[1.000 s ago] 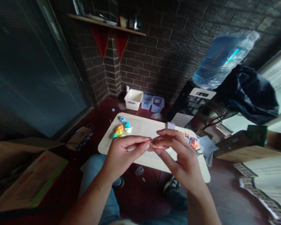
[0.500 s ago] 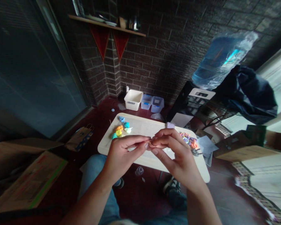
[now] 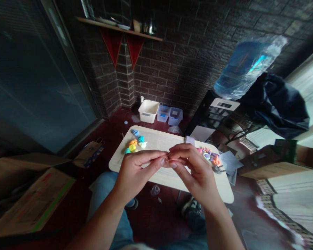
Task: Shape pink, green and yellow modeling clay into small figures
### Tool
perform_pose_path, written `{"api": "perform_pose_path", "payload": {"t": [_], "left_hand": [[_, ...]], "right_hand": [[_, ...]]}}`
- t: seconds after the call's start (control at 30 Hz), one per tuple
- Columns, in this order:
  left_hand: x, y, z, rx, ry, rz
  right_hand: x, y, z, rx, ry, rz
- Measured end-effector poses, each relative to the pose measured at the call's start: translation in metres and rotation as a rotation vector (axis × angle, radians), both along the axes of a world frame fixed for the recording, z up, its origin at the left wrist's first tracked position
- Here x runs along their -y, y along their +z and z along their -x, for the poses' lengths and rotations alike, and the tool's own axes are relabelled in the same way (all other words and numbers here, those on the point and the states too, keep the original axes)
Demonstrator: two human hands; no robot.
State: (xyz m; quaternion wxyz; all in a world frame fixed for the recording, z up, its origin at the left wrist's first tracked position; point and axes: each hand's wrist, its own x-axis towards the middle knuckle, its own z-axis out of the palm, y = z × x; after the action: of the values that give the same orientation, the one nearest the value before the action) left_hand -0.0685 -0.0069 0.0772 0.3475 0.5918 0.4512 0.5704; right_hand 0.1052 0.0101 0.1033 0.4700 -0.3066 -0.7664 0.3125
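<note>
My left hand (image 3: 138, 172) and my right hand (image 3: 195, 170) meet fingertip to fingertip above the small pale table (image 3: 156, 135). Both are closed in a pinch, and whatever lies between the fingers is too small and hidden to make out. Beyond my left hand, lumps of what looks like modelling clay lie on the tabletop: blue (image 3: 135, 132), teal (image 3: 141, 139), orange (image 3: 133, 142), yellow (image 3: 132, 147), white (image 3: 143, 144) and green (image 3: 127, 151). Past my right hand sits a cluster of small multicoloured pieces (image 3: 210, 155), purple, orange and pink.
A white bin (image 3: 148, 111) and clear tubs (image 3: 175, 116) stand on the floor by the brick wall. To the right is a water dispenser (image 3: 211, 114) with a wrapped bottle (image 3: 247, 69). Cardboard boxes (image 3: 33, 198) flank the left side; a clear plastic item (image 3: 155, 190) lies below the table.
My right hand has shifted slightly left, and its thumb and fingers have drawn closer to the left fingertips. My left hand stays almost where it was.
</note>
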Motion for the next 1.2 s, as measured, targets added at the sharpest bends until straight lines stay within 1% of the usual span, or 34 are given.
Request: {"api": "perform_pose_path", "payload": {"t": [0.27, 0.43, 0.63, 0.87, 1.03, 1.2], "left_hand": [[0.0, 0.001, -0.001, -0.034, 0.014, -0.059], [-0.001, 0.001, 0.0, -0.087, 0.011, -0.119], [0.0, 0.0, 0.001, -0.131, -0.014, -0.079], [0.001, 0.003, -0.002, -0.207, 0.026, -0.143], [0.001, 0.004, -0.002, -0.232, 0.021, -0.168], [0.003, 0.006, -0.003, -0.224, 0.013, -0.179]], "right_hand": [[-0.003, -0.004, 0.004, -0.06, 0.007, -0.01], [-0.003, -0.005, 0.007, -0.074, -0.033, -0.022], [-0.002, -0.005, 0.01, -0.098, -0.082, 0.019], [-0.002, -0.008, 0.01, -0.114, -0.097, 0.079], [-0.001, -0.008, 0.01, -0.11, -0.122, 0.114], [0.0, -0.006, 0.012, -0.099, -0.147, 0.11]]}}
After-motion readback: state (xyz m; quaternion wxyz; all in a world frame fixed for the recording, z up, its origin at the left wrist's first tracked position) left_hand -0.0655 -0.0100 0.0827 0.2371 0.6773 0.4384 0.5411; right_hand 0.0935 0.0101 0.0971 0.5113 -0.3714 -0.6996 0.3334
